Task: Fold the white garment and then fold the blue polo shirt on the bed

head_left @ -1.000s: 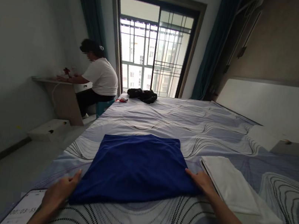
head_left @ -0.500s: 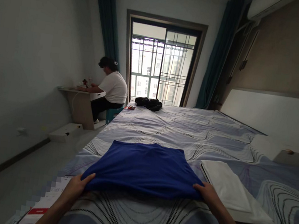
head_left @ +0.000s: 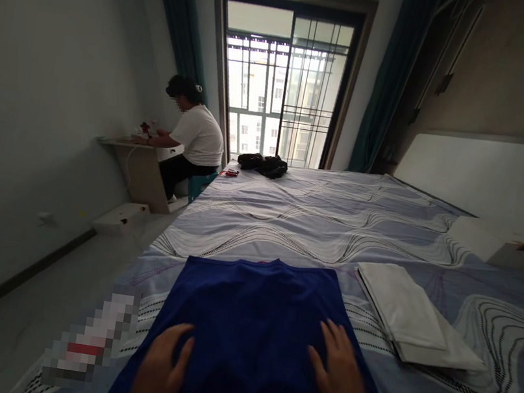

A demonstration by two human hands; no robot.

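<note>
A dark blue cloth [head_left: 254, 313] lies spread on the bed, its far edge slightly peaked in the middle. Its near end runs out of the bottom of the head view, so I cannot tell which garment it may be. Over its left side is my left hand [head_left: 163, 362], fingers curved and thumb apart, holding nothing. My right hand [head_left: 339, 372] rests on or just over the right side, fingers spread. To the right of the cloth lies a folded white cloth [head_left: 402, 309].
The bed [head_left: 289, 214] has a wavy patterned sheet. A white box [head_left: 491, 244] stands at the right, a black bundle [head_left: 263, 164] at the far edge. A pixelated item [head_left: 96, 336] lies at the near left. Beyond, a person [head_left: 201, 131] sits at a desk [head_left: 137, 174].
Both hands have let go of the blue cloth's near corners and moved inward over it. The cloth now reaches down toward me, out of view. The camera has tilted down.
</note>
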